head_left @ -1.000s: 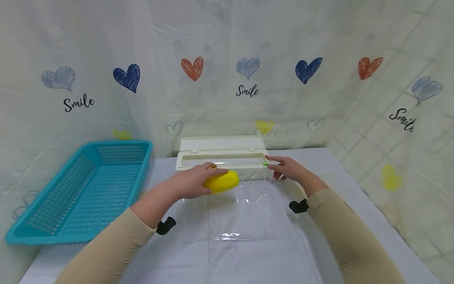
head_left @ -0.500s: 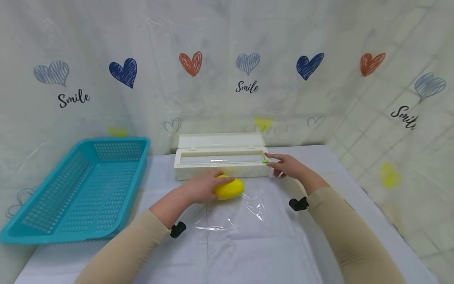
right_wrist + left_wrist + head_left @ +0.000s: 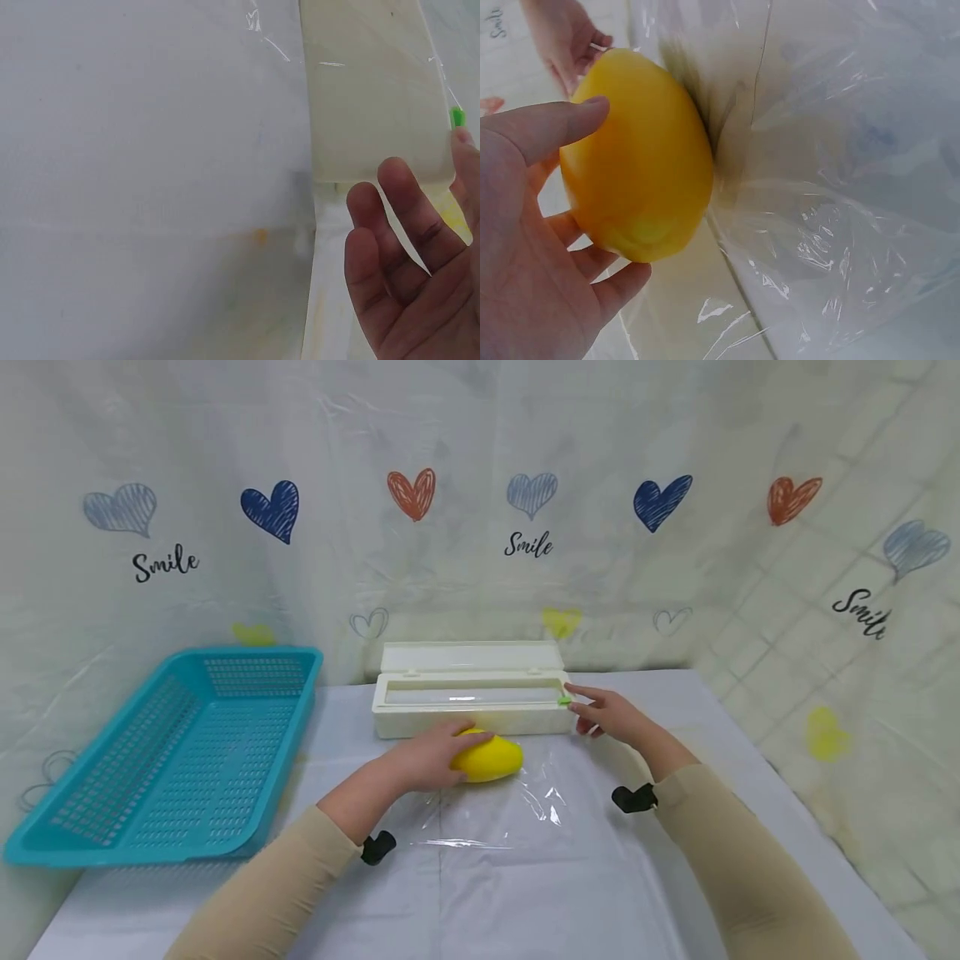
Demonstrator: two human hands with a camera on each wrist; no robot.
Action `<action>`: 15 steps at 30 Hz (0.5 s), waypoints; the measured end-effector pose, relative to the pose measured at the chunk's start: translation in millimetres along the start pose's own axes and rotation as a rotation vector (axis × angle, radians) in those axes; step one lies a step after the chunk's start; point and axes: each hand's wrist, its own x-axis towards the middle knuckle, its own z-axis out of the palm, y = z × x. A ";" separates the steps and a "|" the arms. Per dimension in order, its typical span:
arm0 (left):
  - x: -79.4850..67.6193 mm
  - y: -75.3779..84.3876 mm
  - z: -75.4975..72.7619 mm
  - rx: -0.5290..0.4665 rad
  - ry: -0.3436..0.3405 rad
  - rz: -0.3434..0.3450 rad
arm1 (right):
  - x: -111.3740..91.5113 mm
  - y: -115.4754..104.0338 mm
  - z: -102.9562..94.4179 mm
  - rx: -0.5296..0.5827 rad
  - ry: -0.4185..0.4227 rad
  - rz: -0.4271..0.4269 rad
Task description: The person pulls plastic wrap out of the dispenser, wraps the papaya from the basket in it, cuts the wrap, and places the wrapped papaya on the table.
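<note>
My left hand (image 3: pixel 423 758) grips a yellow mango (image 3: pixel 491 758) just in front of a white cling film dispenser (image 3: pixel 472 721). In the left wrist view, the thumb lies on one side of the mango (image 3: pixel 641 157) and the fingers curl under the other. Clear cling film (image 3: pixel 480 827) runs from the dispenser toward me, wrinkled around and beneath the mango. My right hand (image 3: pixel 611 714) is at the dispenser's right end, thumb and forefinger by the green slide cutter (image 3: pixel 564 700). The right wrist view shows its other fingers (image 3: pixel 401 180) loosely bent, holding nothing.
At the left stands a blue plastic basket (image 3: pixel 202 777) with perforated sides. The dispenser's lid (image 3: pixel 472 656) is raised at the back, near a curtain (image 3: pixel 465 577) printed with hearts. A white cloth (image 3: pixel 540 902) covers the table.
My left hand has moved right and slightly toward me with the mango, lowering it onto the film. The film's near edge has drawn back and wrinkled. The right hand stays at the dispenser's end.
</note>
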 end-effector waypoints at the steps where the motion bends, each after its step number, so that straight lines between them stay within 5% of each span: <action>1: 0.8 -0.4 0.3 -0.007 -0.002 -0.006 | -1.1 0.8 -0.9 0.002 0.008 0.003; 8: -6.1 -4.2 -1.3 -0.065 0.017 -0.060 | -13.6 -1.1 -11.8 -0.018 0.063 -0.012; 15: -43.6 0.3 -9.1 -0.036 0.116 -0.074 | -49.2 -23.8 -7.9 -0.193 0.105 -0.114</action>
